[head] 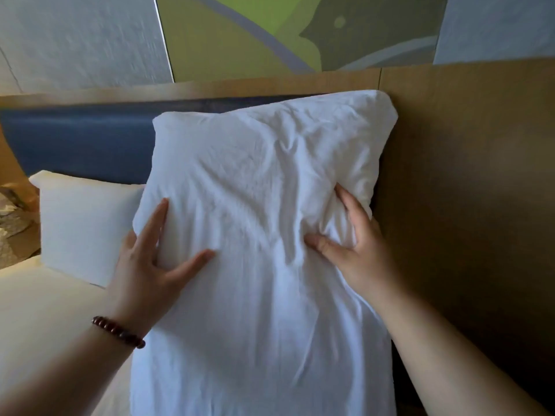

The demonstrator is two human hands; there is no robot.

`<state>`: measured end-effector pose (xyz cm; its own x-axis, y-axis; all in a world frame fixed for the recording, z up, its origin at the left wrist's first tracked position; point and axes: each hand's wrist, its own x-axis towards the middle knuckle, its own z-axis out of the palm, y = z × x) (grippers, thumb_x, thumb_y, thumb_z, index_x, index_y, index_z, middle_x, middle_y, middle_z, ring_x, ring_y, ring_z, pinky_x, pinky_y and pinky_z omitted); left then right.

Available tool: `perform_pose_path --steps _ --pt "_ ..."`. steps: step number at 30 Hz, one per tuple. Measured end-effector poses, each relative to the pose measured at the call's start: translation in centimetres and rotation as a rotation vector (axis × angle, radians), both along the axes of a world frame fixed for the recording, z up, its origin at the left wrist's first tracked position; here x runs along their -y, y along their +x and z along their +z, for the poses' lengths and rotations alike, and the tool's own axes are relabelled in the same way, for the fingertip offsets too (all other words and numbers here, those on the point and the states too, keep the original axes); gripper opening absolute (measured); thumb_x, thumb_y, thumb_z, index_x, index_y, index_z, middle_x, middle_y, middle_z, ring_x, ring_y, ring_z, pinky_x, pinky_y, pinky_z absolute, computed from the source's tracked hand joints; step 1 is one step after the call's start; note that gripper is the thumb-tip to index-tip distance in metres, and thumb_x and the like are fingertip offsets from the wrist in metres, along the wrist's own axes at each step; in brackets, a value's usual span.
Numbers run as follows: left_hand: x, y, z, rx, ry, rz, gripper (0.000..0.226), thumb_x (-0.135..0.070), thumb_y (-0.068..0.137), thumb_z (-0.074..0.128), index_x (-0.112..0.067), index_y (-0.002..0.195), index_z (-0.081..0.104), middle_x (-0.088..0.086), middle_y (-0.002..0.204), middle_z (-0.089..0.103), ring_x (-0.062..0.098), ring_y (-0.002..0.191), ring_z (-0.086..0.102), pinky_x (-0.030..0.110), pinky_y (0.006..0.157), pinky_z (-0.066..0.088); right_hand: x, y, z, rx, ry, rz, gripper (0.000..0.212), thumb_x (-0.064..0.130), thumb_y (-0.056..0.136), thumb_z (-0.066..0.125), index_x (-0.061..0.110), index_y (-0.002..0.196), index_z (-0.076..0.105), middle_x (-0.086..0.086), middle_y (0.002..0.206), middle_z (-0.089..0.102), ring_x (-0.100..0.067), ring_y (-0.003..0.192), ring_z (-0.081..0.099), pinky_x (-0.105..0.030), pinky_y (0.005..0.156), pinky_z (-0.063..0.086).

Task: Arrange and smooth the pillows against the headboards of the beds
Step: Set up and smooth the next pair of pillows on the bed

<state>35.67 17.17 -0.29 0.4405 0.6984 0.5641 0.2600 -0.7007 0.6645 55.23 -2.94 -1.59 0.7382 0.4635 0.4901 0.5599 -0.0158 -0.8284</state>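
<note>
A large white wrinkled pillow [258, 187] stands upright in the middle, leaning against the blue padded headboard [81, 139] and the wooden panel [465, 175] behind it. My left hand [150, 265], with a dark red bead bracelet on the wrist, rests on the pillow's left edge with straight spread fingers. My right hand [351, 244] presses into the pillow's right side with thumb and fingers extended, and the fabric bunches between them. A second white pillow [81, 223] stands against the headboard to the left.
The white bed sheet [39, 307] spreads at the lower left. A grey wall and a green patterned wall panel [285, 31] rise above the headboard. Patterned floor or fabric [15, 223] shows at the far left edge.
</note>
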Motion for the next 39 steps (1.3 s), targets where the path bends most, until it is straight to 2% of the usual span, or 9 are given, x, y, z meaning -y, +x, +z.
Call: perform_pose_path --steps 7,10,14,18,23,31,34,37,39 --pt "-2.2 -4.1 -1.7 0.164 0.022 -0.204 0.101 -0.068 0.053 0.067 -0.038 0.145 0.037 -0.008 0.125 0.046 -0.013 0.101 0.034 0.017 0.097 0.030 0.5 -6.7 0.3 0.141 0.062 -0.170 0.092 0.069 0.057 0.077 0.052 0.139 0.039 0.015 0.147 0.038 0.000 0.133 0.038 -0.026 0.110 0.031" --pt "-2.8 -6.1 -0.3 0.198 0.053 -0.281 0.100 -0.070 0.056 0.068 -0.039 0.145 0.036 -0.005 0.133 0.047 0.001 0.121 0.040 0.022 0.103 0.032 1.2 -9.9 2.5 0.174 0.107 -0.211 0.091 0.059 0.058 0.082 0.043 0.139 0.045 0.018 0.141 0.044 0.004 0.129 0.042 -0.013 0.103 0.033" --pt "-3.4 -9.1 3.5 0.203 0.105 -0.284 0.094 -0.069 0.062 0.071 -0.045 0.144 0.033 -0.003 0.116 0.044 0.014 0.118 0.043 0.025 0.096 0.033 0.8 -13.4 5.8 0.191 0.177 -0.191 0.075 0.028 0.070 0.082 0.038 0.136 0.046 0.021 0.134 0.047 0.007 0.125 0.042 0.007 0.086 0.032" --pt "-5.1 -11.3 5.8 0.201 0.175 -0.220 0.093 -0.074 0.061 0.067 -0.046 0.143 0.033 0.001 0.109 0.044 0.024 0.118 0.045 0.036 0.098 0.039 -1.0 -15.0 7.4 0.172 0.202 -0.156 0.071 0.031 0.071 0.081 0.046 0.128 0.043 0.033 0.120 0.047 0.009 0.120 0.042 0.008 0.078 0.033" --pt "-7.6 -11.1 3.4 0.170 0.196 -0.163 0.094 -0.075 0.061 0.065 -0.043 0.144 0.035 0.001 0.104 0.043 0.028 0.112 0.047 0.039 0.097 0.040 -3.8 -13.4 4.7 0.168 0.153 -0.172 0.073 0.035 0.071 0.082 0.050 0.130 0.042 0.035 0.123 0.044 0.007 0.123 0.042 -0.015 0.097 0.032" --pt "-12.9 -3.4 -5.5 -0.001 0.021 -0.196 0.089 -0.079 0.065 0.060 -0.047 0.143 0.030 -0.006 0.112 0.040 0.023 0.124 0.042 0.037 0.103 0.038 -9.1 -7.1 -4.4 0.046 0.061 -0.176 0.083 0.031 0.077 0.080 0.043 0.145 0.033 0.048 0.120 0.031 0.011 0.128 0.028 -0.016 0.101 0.025" --pt "-13.2 -0.2 -7.7 -0.012 0.080 -0.161 0.086 -0.076 0.068 0.061 -0.043 0.143 0.033 -0.005 0.102 0.040 0.024 0.120 0.041 0.035 0.101 0.037 -10.0 -4.1 -6.8 0.079 0.004 -0.257 0.084 0.029 0.075 0.081 0.038 0.146 0.036 0.030 0.129 0.036 0.010 0.121 0.032 -0.003 0.095 0.025" --pt "-13.4 2.5 -10.4 -0.059 0.139 -0.147 0.087 -0.079 0.067 0.055 -0.041 0.142 0.033 0.001 0.094 0.047 0.027 0.109 0.045 0.037 0.097 0.040 -10.2 -1.3 -9.7 0.038 -0.066 -0.380 0.085 0.034 0.073 0.082 0.041 0.145 0.036 0.010 0.130 0.037 -0.001 0.116 0.037 -0.018 0.099 0.030" --pt "-14.2 3.5 -12.8 -0.171 0.146 -0.146 0.087 -0.078 0.070 0.055 -0.040 0.144 0.030 0.003 0.092 0.048 0.029 0.105 0.047 0.038 0.094 0.041 -9.9 0.2 -11.6 0.012 -0.129 -0.458 0.082 0.033 0.075 0.081 0.041 0.144 0.037 0.000 0.122 0.038 -0.007 0.098 0.046 -0.019 0.089 0.039"
